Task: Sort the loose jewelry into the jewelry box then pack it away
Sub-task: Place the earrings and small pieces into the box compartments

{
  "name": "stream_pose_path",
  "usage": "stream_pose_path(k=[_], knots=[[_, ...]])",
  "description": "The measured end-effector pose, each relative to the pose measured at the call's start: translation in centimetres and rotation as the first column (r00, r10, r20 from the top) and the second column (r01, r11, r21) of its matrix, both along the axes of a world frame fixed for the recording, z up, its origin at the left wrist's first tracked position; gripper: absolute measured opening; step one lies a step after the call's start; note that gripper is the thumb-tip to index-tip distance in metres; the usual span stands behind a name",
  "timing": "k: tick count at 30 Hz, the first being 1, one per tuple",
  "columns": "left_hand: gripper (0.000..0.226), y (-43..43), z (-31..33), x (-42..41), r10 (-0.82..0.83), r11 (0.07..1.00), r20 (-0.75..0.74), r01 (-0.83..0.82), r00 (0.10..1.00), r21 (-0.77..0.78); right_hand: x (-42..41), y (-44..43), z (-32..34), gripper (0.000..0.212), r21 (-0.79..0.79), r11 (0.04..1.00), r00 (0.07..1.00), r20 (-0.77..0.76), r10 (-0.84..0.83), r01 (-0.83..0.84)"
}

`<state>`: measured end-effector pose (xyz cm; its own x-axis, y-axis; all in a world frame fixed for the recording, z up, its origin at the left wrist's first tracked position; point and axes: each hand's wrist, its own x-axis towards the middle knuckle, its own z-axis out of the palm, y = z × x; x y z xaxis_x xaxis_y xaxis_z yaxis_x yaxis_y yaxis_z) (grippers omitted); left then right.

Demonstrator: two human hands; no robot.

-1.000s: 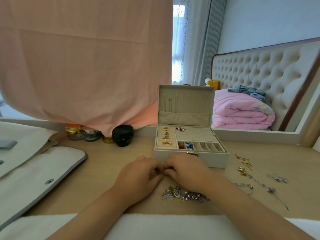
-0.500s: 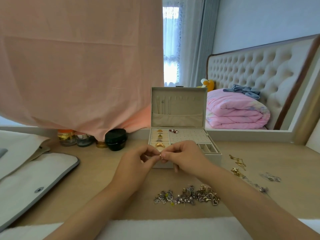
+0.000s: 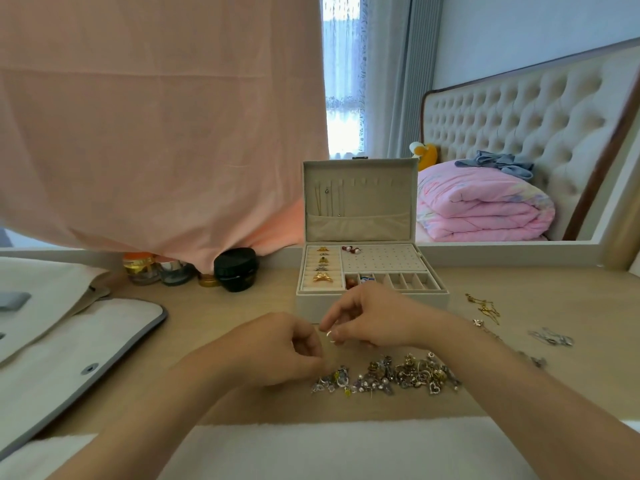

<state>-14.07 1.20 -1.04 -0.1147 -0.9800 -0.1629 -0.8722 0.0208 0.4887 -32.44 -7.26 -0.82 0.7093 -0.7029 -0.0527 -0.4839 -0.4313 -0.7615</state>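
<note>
Head view, near to far. White towel lies along the near edge of the wooden desk.

Left hand: fingers curled in, tips at the left end of the loose jewelry pile. Can't tell whether it holds anything.

Right hand: thumb and forefinger pinch a small silver hoop, with the other fingers loosely bent. The hoop is off the desk, just above and behind the pile's left end, in front of the box's front wall. The two hands are close but apart.

The pile is a mixed silver/gold tangle spread in a row between the forearms, under the right wrist. Right of the right forearm, gold chain pieces sit farther back, and silver pieces lie nearer the right edge, well apart from the pile.

On the near left is a white fabric pouch with grey trim and a snap.

Jewelry box sits centre, behind the hands, with its lid upright and thin chains hanging in the lid's left side. Gold rings fill the left ring rolls. Red-and-white studs sit at the far left corner of the earring panel. Red beads are in the leftmost small front compartment.

Far left of the box stand a black jar and glass jars, under a hanging peach cloth. Behind the box on the right is a folded pink quilt.
</note>
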Motion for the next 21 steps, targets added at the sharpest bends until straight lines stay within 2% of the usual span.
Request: stream_pose_path(k=[3,5,9,13,21], knots=[[0.026,0.1,0.2,-0.9,-0.029,0.999,0.144,0.025,0.989,0.029,0.1,0.2,0.0,0.014,-0.032,0.999,0.997,-0.076,0.016,-0.018],[0.024,0.1,0.3,-1.0,-0.035,0.999,0.177,0.029,0.984,0.032,0.1,0.3,0.0,0.017,-0.056,0.998,0.995,-0.099,0.018,-0.024],[0.015,0.1,0.1,-0.6,-0.046,0.999,0.137,0.041,0.990,0.034,0.4,0.5,-0.2,0.016,-0.101,0.993,0.987,-0.156,0.045,-0.062],[0.008,0.0,-0.3,-0.2,-0.035,0.999,0.063,0.033,0.997,0.027,0.5,0.8,-0.3,0.008,-0.069,0.992,0.974,-0.206,0.092,-0.108],[0.021,-0.2,-0.5,0.3,-0.028,0.999,0.131,0.033,0.991,-0.035,0.0,0.4,0.2,0.007,-0.125,0.986,0.943,-0.327,0.063,-0.109]])
